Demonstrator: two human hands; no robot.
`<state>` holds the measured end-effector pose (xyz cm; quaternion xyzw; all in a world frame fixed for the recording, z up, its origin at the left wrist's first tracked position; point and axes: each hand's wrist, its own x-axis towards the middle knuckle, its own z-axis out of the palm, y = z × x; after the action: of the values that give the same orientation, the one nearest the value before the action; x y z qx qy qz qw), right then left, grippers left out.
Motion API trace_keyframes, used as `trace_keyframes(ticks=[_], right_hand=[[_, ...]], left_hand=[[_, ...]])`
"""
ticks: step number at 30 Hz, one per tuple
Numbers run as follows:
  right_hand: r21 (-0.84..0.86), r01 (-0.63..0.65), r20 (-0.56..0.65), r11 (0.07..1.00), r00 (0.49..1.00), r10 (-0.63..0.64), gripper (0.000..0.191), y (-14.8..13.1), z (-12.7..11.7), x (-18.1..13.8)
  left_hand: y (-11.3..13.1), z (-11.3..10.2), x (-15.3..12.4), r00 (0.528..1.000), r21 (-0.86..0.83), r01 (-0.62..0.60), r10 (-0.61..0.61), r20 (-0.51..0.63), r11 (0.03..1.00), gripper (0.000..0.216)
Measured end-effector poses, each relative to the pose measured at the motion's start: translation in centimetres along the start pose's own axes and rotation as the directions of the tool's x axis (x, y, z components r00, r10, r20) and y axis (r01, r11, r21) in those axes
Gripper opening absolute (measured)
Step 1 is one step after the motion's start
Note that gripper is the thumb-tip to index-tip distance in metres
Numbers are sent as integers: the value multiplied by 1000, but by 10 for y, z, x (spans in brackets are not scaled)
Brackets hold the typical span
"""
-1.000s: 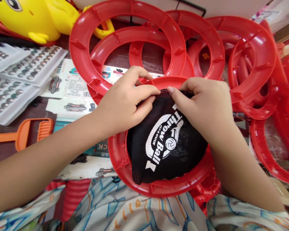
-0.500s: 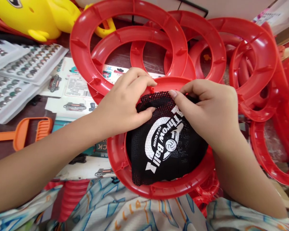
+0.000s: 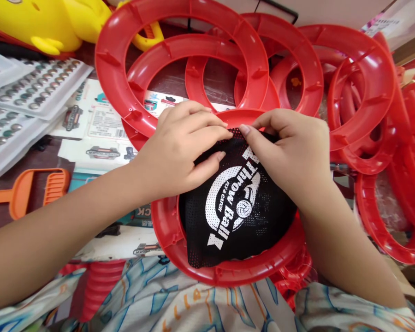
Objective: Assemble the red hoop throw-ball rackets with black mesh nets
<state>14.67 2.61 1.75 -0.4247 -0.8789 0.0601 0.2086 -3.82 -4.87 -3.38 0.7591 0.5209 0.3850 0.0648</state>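
Note:
A black mesh cloth [image 3: 193,230] printed "Throw Ball" in white lies across the opening of a red plastic ring [image 3: 168,216] close to my body. My left hand [image 3: 188,147] bends over the cloth's upper left edge, its thumb on the mesh and its fingertips at the far rim. My right hand [image 3: 293,152] pinches the cloth's top edge between thumb and forefinger. Both hands' fingertips almost meet there. My right fingers partly cover the print, and the cloth's far right edge is hidden.
Several more red rings [image 3: 112,60] are piled behind and to the right. Clear trays [image 3: 38,113] of small round metallic pieces sit at the left, above an orange plastic tool [image 3: 20,193]. Printed card packaging [image 3: 100,122] lies beside my left forearm. A yellow toy [image 3: 51,23] is at the back left.
My left fingers have come down and moved right onto the mesh edge, closer to my right hand. My right hand keeps its pinch on the cloth. The view has shifted slightly.

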Motion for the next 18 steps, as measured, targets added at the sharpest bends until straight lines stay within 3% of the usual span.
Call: trace_keyframes(ticks=[8, 18], right_hand=[[-85, 11, -46, 996, 999, -15, 23, -1, 8, 1], [-379, 90, -31, 921, 993, -110, 32, -3, 13, -3]], left_hand=[[1, 3, 0, 1000, 45, 5, -4, -19, 999, 32], [5, 1, -3, 999, 182, 25, -30, 28, 983, 33]])
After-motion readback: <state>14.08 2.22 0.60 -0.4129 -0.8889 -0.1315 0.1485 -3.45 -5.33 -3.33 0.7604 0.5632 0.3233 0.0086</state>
